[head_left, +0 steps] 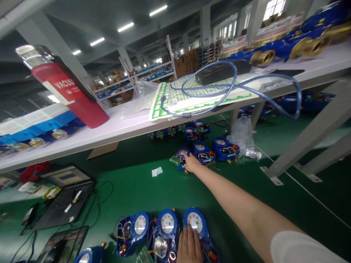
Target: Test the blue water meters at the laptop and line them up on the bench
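Observation:
My right hand [191,163] reaches far forward under the shelf and touches a blue water meter [181,156] with a white dial and a green circuit board; whether the fingers grip it I cannot tell. More blue meters [202,150] stand beside and behind it. My left hand [189,245] lies flat at the bottom edge, fingers on the lower part of a near blue meter [195,221]. Two other near meters [168,223] with loose wires stand to its left.
A white shelf [128,126] spans above the green mat, carrying a red-labelled bottle [68,89], a blue cable [233,87], green sticker sheets and brass-ended blue meters [296,45]. A laptop [64,193] sits at the left. A plastic bag [242,135] and shelf legs [307,140] stand right.

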Demonstrator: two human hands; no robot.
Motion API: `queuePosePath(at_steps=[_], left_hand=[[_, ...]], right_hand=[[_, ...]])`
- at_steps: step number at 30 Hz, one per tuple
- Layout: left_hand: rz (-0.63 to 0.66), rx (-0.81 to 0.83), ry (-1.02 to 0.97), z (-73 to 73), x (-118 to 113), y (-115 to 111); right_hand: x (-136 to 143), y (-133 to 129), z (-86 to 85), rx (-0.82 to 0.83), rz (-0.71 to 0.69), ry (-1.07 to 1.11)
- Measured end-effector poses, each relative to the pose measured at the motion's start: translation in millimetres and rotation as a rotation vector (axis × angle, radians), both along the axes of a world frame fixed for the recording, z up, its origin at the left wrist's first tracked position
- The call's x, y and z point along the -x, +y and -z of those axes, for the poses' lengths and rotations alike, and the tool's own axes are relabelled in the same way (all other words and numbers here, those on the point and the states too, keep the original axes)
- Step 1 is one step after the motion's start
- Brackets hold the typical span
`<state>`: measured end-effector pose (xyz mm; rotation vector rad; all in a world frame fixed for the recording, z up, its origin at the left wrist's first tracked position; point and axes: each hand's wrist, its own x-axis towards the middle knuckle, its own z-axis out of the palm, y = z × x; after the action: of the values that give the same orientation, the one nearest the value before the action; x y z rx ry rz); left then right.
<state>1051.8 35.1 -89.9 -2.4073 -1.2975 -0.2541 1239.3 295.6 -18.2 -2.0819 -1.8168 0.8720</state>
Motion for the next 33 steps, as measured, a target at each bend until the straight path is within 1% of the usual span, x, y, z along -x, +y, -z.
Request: queuePosePath(at_steps=[2, 3, 4, 6, 8, 10, 11, 13, 15, 17, 20, 22, 24, 27, 33], left_hand=[[-0.084, 0.168, 0.054, -1.8, -9.7, 5.3], [-0.123, 0.255, 0.066, -5.5, -14.5, 9.8], [-0.155, 0.339, 0.074, -11.3, -19.6, 15.5], [-0.203, 0.48, 0.102, -28.8, -30.6, 30.4], [-0.24, 0.578, 0.154, -50.2, -43.7, 47.9], [-0.298, 0.618, 0.187, -69.3, -58.0, 65.4], [-0.332, 0.621, 0.19, -76.3, -64.9, 74.0], [-0.392, 0.615, 0.173, -84.5, -76.2, 91.1], [-0.445, 0.596, 0.141, -86.6, -82.2, 109.6], [-0.503, 0.581, 0.11, -86.4, -82.8, 129.9], [-0.591, 0.566, 0.08, -87.4, -76.2, 162.2], [-0.628, 0.565, 0.071, -89.7, -69.5, 183.2], [-0.636, 0.575, 0.07, -91.9, -62.0, 203.3], [-0.606, 0.598, 0.079, -93.1, -49.9, 232.6], [-0.463, 0.654, 0.078, -87.6, -27.1, 298.2]], right_hand=[[-0.1, 13.7, -1.4, -0.01, 0.015, 0.011], [0.2, 18.0, -3.0, -0.021, 0.02, 0.013], [0.7, 19.9, -5.3, -0.038, 0.023, 0.013], [1.5, 14.5, -11.4, -0.101, 0.019, 0.013], [-0.3, -5.0, -17.1, -0.203, -0.008, 0.014], [-8.0, -37.1, -17.7, -0.309, -0.055, 0.018], [-14.6, -56.0, -14.7, -0.344, -0.08, 0.018], [-33.3, -94.2, -0.7, -0.358, -0.105, 0.007], [-56.4, -126.5, 22.2, -0.309, -0.105, -0.02], [-78.9, -149.2, 49.0, -0.239, -0.101, -0.055], [-102.1, -167.3, 84.6, -0.138, -0.13, -0.096], [-108.6, -173.0, 101.0, -0.086, -0.165, -0.113], [-109.9, -176.3, 111.3, -0.059, -0.193, -0.128], [-108.6, -179.2, 119.1, -0.054, -0.21, -0.15], [-110.4, -182.5, 131.7, -0.046, -0.214, -0.172]])
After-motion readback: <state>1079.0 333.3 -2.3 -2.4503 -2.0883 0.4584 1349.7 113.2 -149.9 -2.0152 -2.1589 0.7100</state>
